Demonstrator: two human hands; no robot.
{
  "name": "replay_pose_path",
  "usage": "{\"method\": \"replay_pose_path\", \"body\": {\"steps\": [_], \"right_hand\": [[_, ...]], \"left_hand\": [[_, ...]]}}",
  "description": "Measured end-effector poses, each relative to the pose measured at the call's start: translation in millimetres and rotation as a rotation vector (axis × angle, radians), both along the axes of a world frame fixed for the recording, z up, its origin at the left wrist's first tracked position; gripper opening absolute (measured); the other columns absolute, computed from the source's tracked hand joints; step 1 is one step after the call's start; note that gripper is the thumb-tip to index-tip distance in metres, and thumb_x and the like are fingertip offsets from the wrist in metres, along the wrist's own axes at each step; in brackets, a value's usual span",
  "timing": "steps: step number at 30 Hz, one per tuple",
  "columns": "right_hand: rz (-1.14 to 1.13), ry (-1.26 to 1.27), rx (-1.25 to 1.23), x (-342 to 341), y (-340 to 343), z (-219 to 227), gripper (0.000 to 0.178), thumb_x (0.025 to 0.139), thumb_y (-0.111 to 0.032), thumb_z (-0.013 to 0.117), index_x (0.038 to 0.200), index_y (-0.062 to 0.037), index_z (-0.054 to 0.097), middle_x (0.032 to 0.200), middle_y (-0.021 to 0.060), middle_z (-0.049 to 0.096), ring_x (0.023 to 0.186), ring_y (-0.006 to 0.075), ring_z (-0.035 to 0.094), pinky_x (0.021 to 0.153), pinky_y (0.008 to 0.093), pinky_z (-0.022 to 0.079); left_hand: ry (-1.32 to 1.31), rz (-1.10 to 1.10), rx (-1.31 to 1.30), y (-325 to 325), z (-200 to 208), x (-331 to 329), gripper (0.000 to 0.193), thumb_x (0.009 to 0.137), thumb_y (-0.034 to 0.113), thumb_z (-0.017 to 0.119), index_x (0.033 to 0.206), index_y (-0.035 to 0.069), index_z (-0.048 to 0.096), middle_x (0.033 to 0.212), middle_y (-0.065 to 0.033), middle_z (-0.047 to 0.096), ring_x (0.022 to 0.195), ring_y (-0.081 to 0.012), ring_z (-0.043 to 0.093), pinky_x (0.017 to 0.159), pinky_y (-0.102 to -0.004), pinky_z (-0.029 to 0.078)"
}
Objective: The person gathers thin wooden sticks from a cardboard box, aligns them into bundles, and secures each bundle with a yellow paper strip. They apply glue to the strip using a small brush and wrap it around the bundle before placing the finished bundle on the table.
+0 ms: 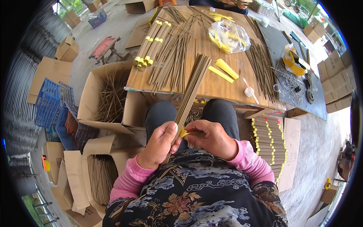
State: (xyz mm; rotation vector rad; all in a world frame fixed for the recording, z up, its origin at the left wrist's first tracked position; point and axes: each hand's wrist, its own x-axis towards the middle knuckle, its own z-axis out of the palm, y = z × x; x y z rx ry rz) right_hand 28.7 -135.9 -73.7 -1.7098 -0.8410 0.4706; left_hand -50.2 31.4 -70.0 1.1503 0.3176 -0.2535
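My left hand [160, 143] is wrapped round a bundle of thin brown sticks [193, 85], held tilted above my lap with its top end leaning over the table edge. Against the lower part of the bundle, my right hand [212, 137] pinches a yellow paper strip [183, 132]. Part of that strip is hidden by the fingers. More yellow strips [223, 72] lie on the wooden table [204, 41] just beyond the bundle. Loose brown sticks [172, 56] are spread to the left of them.
Banded bundles [151, 43] lie at the table's left. A plastic bag [229, 36] of yellow strips sits farther back, and a white cup [248, 91] with a stick by the front edge. Cardboard boxes [89, 113] stand at my left; finished-looking bundles [269, 143] lie low at my right.
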Motion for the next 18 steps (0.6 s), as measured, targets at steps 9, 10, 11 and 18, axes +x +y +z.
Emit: {"method": "replay_pose_path", "body": {"steps": [9,10,11,18], "right_hand": [[-0.043,0.011,-0.082,-10,2,11,0.022,0.077,-0.015,0.065,0.088,0.0015,0.057,0.073,0.0151,0.059,0.064,0.0247,0.06,0.057,0.0304,0.047],[-0.052,-0.003,-0.066,-10,3,10,0.021,0.077,-0.015,0.065,0.088,0.0019,0.057,0.071,0.0141,0.058,0.062,0.0226,0.059,0.056,0.0295,0.046],[-0.063,-0.018,-0.052,-10,3,8,0.021,0.078,-0.014,0.064,0.087,0.0023,0.057,0.07,0.013,0.058,0.061,0.0204,0.058,0.055,0.0286,0.046],[-0.07,0.474,0.072,-7,-4,-4,0.013,0.086,-0.011,0.057,0.088,0.001,0.053,0.067,0.0014,0.053,0.06,0.0049,0.05,0.052,0.0196,0.041]], "left_hand": [[-0.01,0.023,0.019,-5,0,-3,0.03,0.094,0.034,0.039,0.084,0.007,0.046,0.064,0.0,0.046,0.049,-0.0037,0.039,0.042,-0.0157,0.032],[-0.008,0.024,0.021,-5,-1,-4,0.03,0.094,0.034,0.039,0.084,0.007,0.047,0.064,0.0001,0.046,0.049,-0.0036,0.039,0.042,-0.0155,0.032],[-0.006,0.023,0.022,-6,-2,-3,0.029,0.094,0.034,0.039,0.084,0.007,0.047,0.064,0.0001,0.046,0.049,-0.0035,0.039,0.041,-0.0153,0.032],[-0.036,0.012,0.01,-5,-4,-4,0.029,0.094,0.033,0.039,0.087,0.006,0.047,0.063,0.0002,0.046,0.048,-0.0024,0.037,0.041,-0.0144,0.031]]}}
